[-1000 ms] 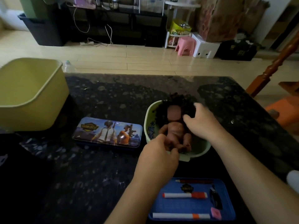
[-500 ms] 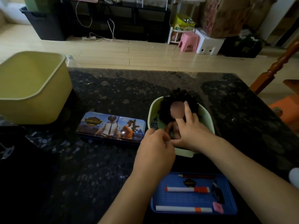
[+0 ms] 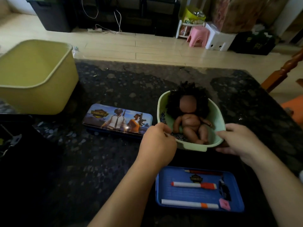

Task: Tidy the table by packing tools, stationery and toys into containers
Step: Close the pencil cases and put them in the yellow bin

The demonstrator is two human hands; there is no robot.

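Observation:
A brown doll (image 3: 190,122) with black curly hair lies on its back inside a small pale green tub (image 3: 218,118) on the dark stone table. My left hand (image 3: 157,143) grips the tub's near left rim. My right hand (image 3: 236,141) holds the near right rim. Nearer to me lies an open blue pencil tin (image 3: 236,208) holding two white-and-orange markers (image 3: 193,185), a red pencil, a pink eraser (image 3: 224,204) and a dark small item. Its printed lid (image 3: 117,120) lies left of the tub.
A large yellow bin (image 3: 32,76) stands empty at the table's far left. A dark object (image 3: 11,140) sits at the left edge. A wooden chair post (image 3: 283,71) and an orange seat are beyond the right edge. Floor, stools and cabinets lie past the far edge.
Both hands have let go of the doll, which now lies settled in the green tub. The hands drew back to the tub's near rim, left and right.

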